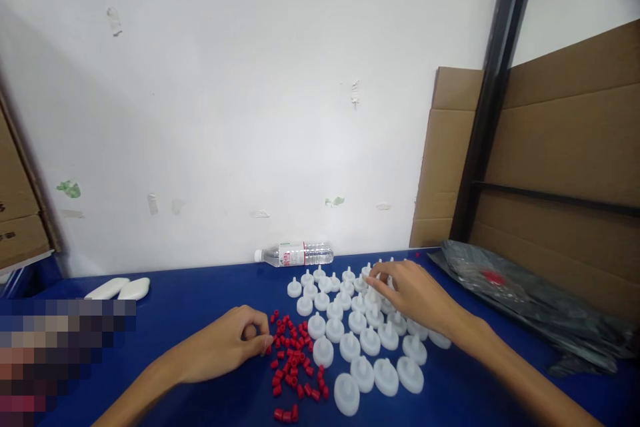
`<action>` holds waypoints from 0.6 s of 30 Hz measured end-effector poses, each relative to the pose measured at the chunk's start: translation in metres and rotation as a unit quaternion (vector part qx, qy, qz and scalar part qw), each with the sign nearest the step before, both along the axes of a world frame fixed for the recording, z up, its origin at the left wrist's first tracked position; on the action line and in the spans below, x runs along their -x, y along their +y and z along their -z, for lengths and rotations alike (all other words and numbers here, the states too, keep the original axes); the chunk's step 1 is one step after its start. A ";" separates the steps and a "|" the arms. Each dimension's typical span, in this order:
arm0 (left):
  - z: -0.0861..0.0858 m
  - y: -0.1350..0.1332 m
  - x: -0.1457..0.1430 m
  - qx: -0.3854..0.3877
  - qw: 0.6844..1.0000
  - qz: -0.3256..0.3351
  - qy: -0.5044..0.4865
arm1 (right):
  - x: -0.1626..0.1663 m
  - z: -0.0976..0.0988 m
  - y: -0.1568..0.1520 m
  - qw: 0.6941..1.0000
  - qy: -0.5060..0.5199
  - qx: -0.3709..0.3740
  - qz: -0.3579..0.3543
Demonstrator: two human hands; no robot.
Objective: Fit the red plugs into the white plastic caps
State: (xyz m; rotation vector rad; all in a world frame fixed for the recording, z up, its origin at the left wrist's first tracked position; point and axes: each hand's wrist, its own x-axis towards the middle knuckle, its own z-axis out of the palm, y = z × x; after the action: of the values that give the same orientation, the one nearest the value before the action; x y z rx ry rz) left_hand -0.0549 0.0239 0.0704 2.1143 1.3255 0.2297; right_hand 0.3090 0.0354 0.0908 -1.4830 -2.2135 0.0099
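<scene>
On the blue table (210, 293) stand several white plastic caps (350, 345), each with a small stem on top, set in rows. To their left lies a loose heap of small red caps (293, 360). My left hand (225, 345) rests at the heap's left edge, its fingers curled and its fingertips pinched at the red caps. My right hand (410, 293) reaches over the far rows of white caps, and its fingertips pinch at one of the caps at the back.
A clear water bottle (295, 253) lies on its side against the white wall. Two white oblong pieces (120, 288) lie at the far left. A black plastic bag (530, 300) lies at the right. Cardboard sheets (565, 147) and a black post (493, 93) stand behind it.
</scene>
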 end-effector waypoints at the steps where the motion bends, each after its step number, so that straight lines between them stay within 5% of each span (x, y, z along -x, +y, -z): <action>1: -0.001 0.000 -0.001 -0.008 1.000 0.001 0.005 | -0.001 -0.001 0.001 1.000 0.008 -0.013 0.006; 12: 0.002 0.017 0.017 -0.202 0.949 -0.145 0.192 | -0.003 0.004 0.006 0.993 0.043 -0.102 0.043; 18: 0.010 0.024 0.021 -0.211 0.944 -0.117 0.225 | -0.066 0.004 0.044 0.968 0.036 -0.107 0.225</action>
State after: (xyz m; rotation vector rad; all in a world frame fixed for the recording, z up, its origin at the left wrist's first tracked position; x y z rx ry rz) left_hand -0.0759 0.0476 0.0604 2.4561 1.9443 0.1391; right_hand 0.3754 0.0797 0.0867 -1.7902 -1.7154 -0.3073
